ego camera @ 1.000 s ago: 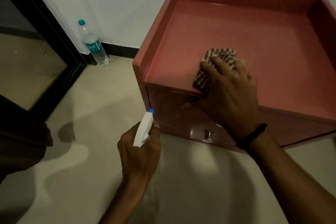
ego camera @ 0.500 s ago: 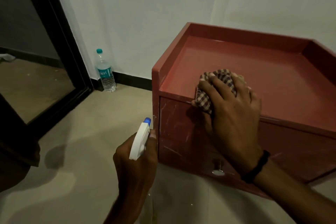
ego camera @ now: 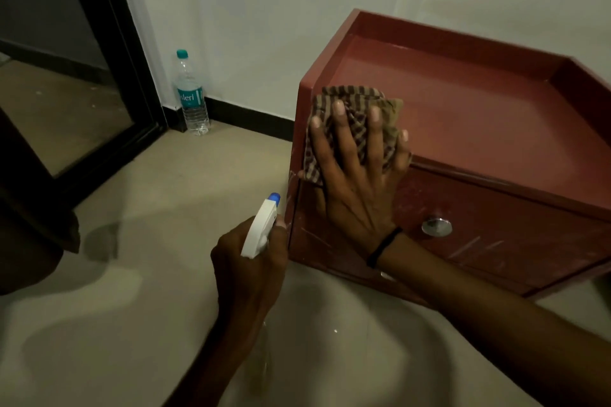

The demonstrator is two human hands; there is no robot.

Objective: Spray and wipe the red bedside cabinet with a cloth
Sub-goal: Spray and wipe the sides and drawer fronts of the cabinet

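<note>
Right hand (ego camera: 357,195), fingers spread flat, presses the cloth (ego camera: 350,99) onto the front-left top corner of the cabinet (ego camera: 496,129), which stands on the floor (ego camera: 132,274) by the wall (ego camera: 264,10), while the left hand (ego camera: 248,277) grips a sprayer (ego camera: 261,228) just beside its left edge, body apparently hanging dim below.

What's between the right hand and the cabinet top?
The checked cloth, pressed under the right hand, fingers spread, at the front left corner of the cabinet; head view.
</note>
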